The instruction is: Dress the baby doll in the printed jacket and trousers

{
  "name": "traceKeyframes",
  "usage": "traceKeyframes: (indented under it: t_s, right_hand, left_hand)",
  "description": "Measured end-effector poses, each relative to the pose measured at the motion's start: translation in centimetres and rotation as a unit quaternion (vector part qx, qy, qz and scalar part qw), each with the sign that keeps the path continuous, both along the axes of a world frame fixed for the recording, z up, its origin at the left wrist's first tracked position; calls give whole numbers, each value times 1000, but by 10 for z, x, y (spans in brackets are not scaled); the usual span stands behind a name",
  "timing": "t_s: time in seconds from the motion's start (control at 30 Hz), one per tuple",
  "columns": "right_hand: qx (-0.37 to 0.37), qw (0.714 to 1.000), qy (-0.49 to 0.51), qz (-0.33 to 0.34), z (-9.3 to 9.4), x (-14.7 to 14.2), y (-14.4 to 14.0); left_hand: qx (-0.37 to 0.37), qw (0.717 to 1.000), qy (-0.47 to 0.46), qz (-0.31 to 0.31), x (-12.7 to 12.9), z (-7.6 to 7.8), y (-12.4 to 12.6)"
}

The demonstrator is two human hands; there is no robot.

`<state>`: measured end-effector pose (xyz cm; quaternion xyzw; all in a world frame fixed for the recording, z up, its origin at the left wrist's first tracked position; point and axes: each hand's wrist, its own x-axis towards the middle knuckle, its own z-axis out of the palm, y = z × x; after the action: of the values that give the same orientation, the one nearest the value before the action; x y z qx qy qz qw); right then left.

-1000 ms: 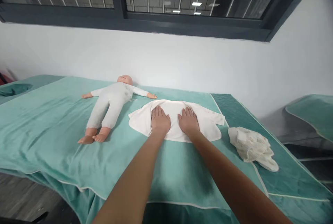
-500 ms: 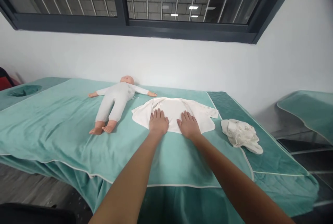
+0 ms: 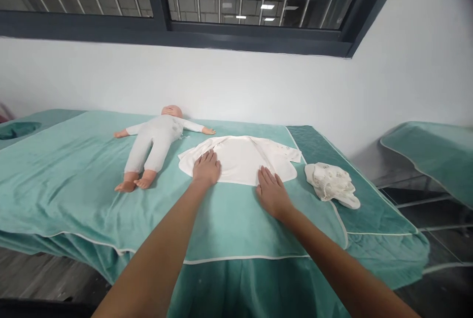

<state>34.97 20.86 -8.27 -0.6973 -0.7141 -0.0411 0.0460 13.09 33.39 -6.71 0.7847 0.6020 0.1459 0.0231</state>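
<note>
A small white baby top (image 3: 238,158) lies spread out on the green bed cover (image 3: 236,229), its sleeves reaching to both sides. My left hand (image 3: 207,166) rests flat on the top's left part, fingers stretched out. At the lower right edge of the cloth lies my right hand (image 3: 272,190), its fingertips on the hem and its palm over the cover. Neither hand grips anything. To the left, a baby doll (image 3: 157,135) in a white bodysuit lies on its back with arms spread. Right of the top is a crumpled white garment (image 3: 331,183) with a faint print.
A white wall (image 3: 236,81) and a dark-framed window (image 3: 254,37) with bars border the bed's far side. At the right stands another green-covered surface (image 3: 436,155) beyond a gap with metal bars. A dark green cloth item (image 3: 18,129) lies far left.
My hands have moved apart. The left slid leftward over the top; the right drew back toward me to the hem. The whole view has shifted slightly.
</note>
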Motion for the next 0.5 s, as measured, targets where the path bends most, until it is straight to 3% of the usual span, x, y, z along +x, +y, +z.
traceKeyframes:
  t_s: [0.17, 0.27, 0.4, 0.5]
  right_hand:
    - [-30, 999, 23, -8, 3, -3, -19]
    - [-29, 998, 52, 19, 15, -13, -10]
    - [-19, 991, 100, 84, 29, -38, 38]
    - [-35, 992, 102, 70, 28, -59, 90]
  left_hand:
    - [36, 999, -27, 1, 1, -2, 0]
    - [67, 996, -53, -2, 0, -2, -4]
    - [113, 988, -101, 8, -7, 0, -11]
    - [153, 975, -156, 49, -14, -1, -9]
